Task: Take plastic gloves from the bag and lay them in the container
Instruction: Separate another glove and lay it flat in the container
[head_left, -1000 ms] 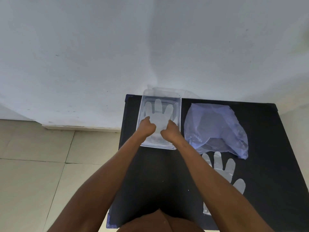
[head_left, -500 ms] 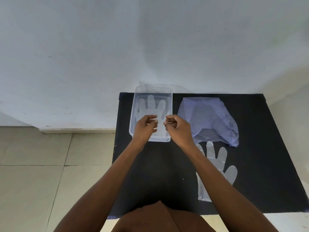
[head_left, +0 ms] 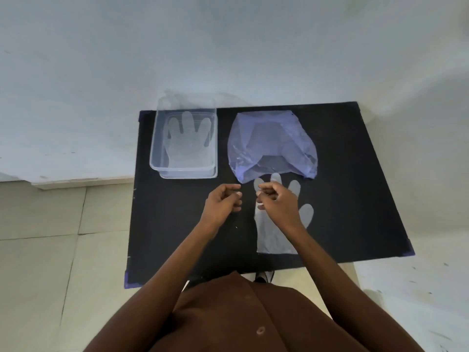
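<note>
1. Gloves: 1 clear glove (head_left: 272,235) lies flat on the black table (head_left: 355,174), directly under the right hand (head_left: 278,203), not yet moved.
2. Both hands hover loosely curled, grasping nothing; the left hand (head_left: 223,203) is just beside the right.
3. Beyond the right hand, the bluish bag (head_left: 272,146) lies limp; contents unclear.
4. Beyond the left hand, the container (head_left: 185,141) holds 1 laid glove (head_left: 186,141).

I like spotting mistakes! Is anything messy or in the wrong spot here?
Nothing is spilled or broken. One glove lies flat inside the clear container. A second glove lies on the black table below the bag, not yet in the container, partly under the right hand.
</note>
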